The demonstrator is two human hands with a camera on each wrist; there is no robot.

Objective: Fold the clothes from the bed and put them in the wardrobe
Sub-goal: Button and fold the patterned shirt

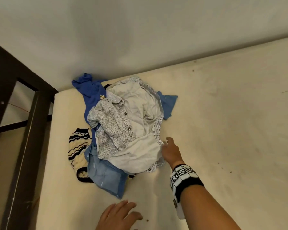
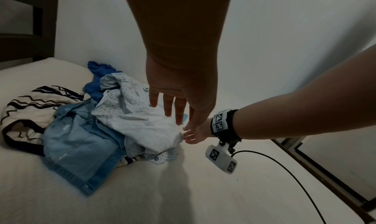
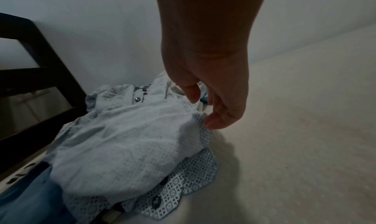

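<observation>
A heap of clothes lies at the bed's far left corner. On top is a white patterned button shirt (image 1: 128, 123) (image 2: 134, 115) (image 3: 126, 143), turned partly inside out. Under it lie a light denim garment (image 1: 105, 176) (image 2: 77, 147), a bright blue top (image 1: 90, 92) (image 2: 97, 76) and a cream garment with black wavy stripes (image 1: 78, 146) (image 2: 30, 108). My right hand (image 1: 169, 149) (image 2: 192, 135) (image 3: 205, 108) reaches the shirt's right edge with loosely bent fingers, fingertips (image 3: 211, 123) touching the fabric, nothing gripped. My left hand (image 1: 118, 214) (image 2: 173, 108) hovers above the mattress near the heap, fingers straight and spread.
The cream mattress (image 1: 223, 130) stretches bare to the right. A dark wooden bed frame (image 1: 28, 130) (image 3: 30, 76) runs along the left, a pale wall (image 1: 140, 30) behind. A black cable (image 2: 284, 168) hangs from the right wrist camera.
</observation>
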